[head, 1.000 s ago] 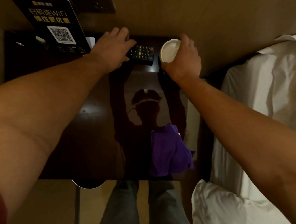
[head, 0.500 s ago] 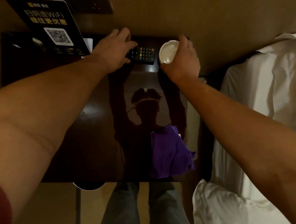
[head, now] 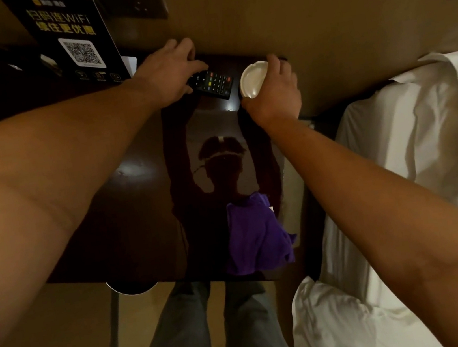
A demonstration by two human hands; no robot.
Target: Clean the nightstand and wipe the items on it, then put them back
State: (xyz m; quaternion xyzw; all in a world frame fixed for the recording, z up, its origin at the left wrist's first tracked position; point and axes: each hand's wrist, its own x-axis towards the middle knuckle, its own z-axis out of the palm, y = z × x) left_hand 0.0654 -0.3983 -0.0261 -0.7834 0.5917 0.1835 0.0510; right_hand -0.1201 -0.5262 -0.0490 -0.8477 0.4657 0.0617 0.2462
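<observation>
At the back of a dark, glossy nightstand (head: 124,195), against the wall, we lay our left hand (head: 168,75) on the near end of a black remote control (head: 213,83), fingers curled over it; whether they grip it or only press on it we cannot tell. Just beside it, our right hand (head: 271,89) grasps a round white ashtray (head: 252,79), tilted toward the remote. A black WiFi sign (head: 74,39) with a QR code stands at the far left corner. A crumpled purple cloth (head: 254,234) lies at the near right edge, well apart from both hands. White bedding (head: 414,145) sits to the right.
</observation>
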